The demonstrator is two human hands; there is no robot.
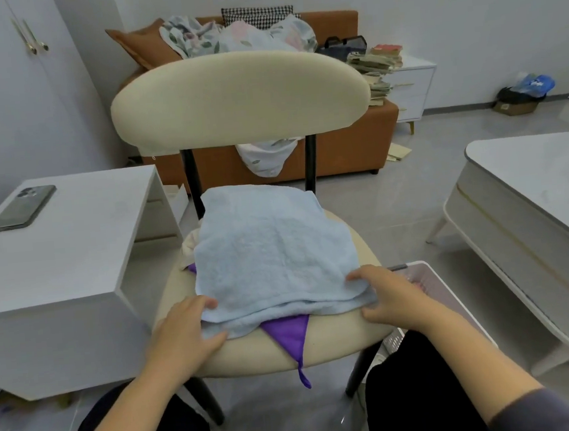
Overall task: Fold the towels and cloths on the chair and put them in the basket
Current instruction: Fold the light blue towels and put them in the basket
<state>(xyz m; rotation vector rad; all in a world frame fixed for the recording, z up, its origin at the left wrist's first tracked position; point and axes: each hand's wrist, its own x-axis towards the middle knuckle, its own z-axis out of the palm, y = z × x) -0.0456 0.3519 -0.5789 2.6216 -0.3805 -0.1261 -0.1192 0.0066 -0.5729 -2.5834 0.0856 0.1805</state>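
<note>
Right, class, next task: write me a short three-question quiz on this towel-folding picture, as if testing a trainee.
1. True or false: a corner of the purple cloth hangs over the front edge of the chair.
2. The basket stands: A on the chair seat; B beside the chair, to its right; C behind the chair.
3. What do the left hand and right hand both grip?
Key: 1 true; 2 B; 3 the blue towel.
</note>
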